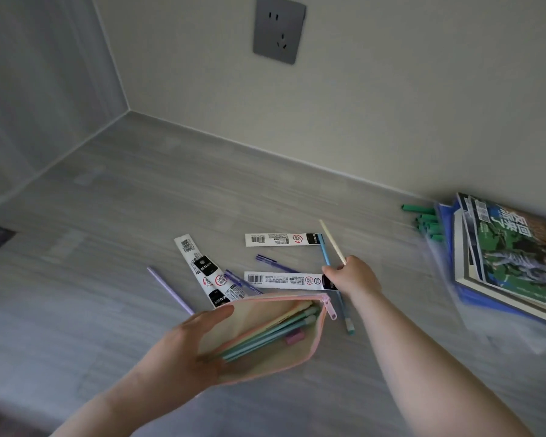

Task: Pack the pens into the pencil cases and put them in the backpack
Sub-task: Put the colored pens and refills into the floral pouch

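My left hand (183, 348) holds a pink-edged translucent pencil case (275, 351) open above the grey desk; several pastel pens (271, 332) lie inside it. My right hand (350, 275) pinches a cream pen (331, 241) whose far end points up and away. On the desk lie a blue pen (324, 250), a lilac pen (169, 290), two purple pens (273, 263) and three white refill packets (281, 239). No backpack is in view.
A stack of books and magazines (508, 257) sits at the right, with several green pens (423, 219) beside it against the wall. A grey wall socket (279, 28) is above the desk. The desk meets walls at the back and left.
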### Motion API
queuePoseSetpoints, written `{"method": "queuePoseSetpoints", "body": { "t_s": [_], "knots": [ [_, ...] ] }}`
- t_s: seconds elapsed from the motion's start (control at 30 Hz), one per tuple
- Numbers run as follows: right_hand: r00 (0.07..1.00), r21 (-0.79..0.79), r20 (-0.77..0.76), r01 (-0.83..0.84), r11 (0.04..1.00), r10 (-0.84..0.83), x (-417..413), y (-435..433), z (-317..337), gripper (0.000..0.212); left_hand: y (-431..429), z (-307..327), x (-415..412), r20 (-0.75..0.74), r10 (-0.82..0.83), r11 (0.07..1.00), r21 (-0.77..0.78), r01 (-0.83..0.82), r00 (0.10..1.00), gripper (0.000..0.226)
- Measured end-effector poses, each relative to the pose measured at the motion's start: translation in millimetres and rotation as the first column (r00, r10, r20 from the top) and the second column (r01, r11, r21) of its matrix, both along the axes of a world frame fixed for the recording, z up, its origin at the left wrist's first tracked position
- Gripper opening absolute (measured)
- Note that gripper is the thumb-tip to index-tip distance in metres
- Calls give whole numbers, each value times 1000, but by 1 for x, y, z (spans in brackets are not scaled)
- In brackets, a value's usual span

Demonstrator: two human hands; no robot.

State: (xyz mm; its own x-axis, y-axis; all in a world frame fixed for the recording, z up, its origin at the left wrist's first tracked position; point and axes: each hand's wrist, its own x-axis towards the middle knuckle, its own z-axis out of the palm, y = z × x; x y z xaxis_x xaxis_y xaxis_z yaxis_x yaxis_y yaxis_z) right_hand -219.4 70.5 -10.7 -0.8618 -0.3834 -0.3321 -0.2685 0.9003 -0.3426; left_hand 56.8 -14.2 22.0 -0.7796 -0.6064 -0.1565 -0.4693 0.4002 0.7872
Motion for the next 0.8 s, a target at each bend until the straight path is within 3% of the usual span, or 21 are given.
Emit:
{"method": "queuePoseSetpoints", "body": {
  "t_s": [0.23,0.4,0.53,0.67,0.8],
  "knots": [
    [998,166,-1,-60,984,61,-5,-10,15,34,-9,15,49,-37,161,987,14,-161,986,63],
    [960,247,-188,-157,956,206,7,-6,45,26,-28,22,96,-109,285,958,32,-284,952,69],
    [904,74,-276,-319,945,327,39,-22,69,18,-38,19,120,-132,448,894,56,-445,884,69],
    [838,-92,-22,-545,833,546,113,-52,62,15,-49,12,123,-95,491,871,50,-489,866,70],
    [815,-184,52,-559,808,576,172,-71,37,14,-49,16,124,-100,495,868,97,-487,863,69]
  ]
}}
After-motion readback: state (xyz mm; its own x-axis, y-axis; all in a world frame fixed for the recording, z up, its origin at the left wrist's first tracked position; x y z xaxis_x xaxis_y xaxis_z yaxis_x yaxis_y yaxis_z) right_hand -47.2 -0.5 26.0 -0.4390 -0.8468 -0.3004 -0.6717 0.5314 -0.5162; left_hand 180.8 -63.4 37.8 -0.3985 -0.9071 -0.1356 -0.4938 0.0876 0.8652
